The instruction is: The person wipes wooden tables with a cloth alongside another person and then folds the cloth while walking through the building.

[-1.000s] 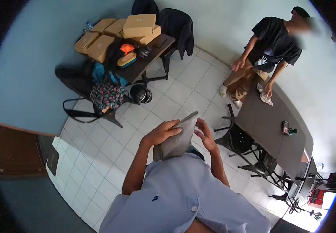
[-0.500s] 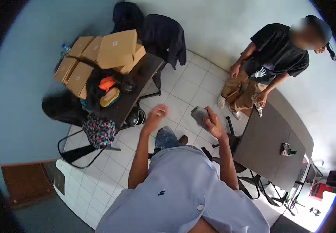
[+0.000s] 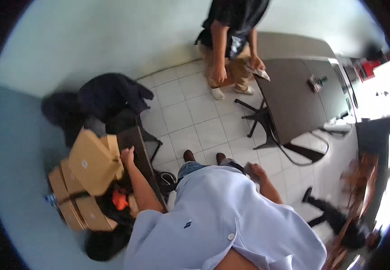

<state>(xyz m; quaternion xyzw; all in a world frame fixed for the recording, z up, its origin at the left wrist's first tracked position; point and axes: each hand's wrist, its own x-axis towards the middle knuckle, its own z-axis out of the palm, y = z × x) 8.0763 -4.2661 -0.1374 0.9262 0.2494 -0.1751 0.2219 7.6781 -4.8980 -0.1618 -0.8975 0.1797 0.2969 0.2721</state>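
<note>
My left hand (image 3: 127,155) is over the dark table on the left, just right of a tilted cardboard box (image 3: 89,163). Blur hides how its fingers are set and whether they touch the box or tabletop. Low at my right side, my right hand (image 3: 259,172) is closed around a grey cloth (image 3: 250,170), partly covered by my shirt. Several more closed cardboard boxes (image 3: 71,215) stand behind the tilted one. An orange item (image 3: 120,199) lies beside them among dark things.
A dark table (image 3: 289,101) with a small object (image 3: 316,83) on it stands at the right. Behind its near corner stands another person (image 3: 238,40), a whitish cloth in one hand. Chairs (image 3: 301,153) are by that table; dark clothing (image 3: 111,96) hangs beyond the boxes.
My view has swung right, and I am closer to the left table. My left hand has reached out to the boxes. My right hand has dropped to my side with the grey cloth.
</note>
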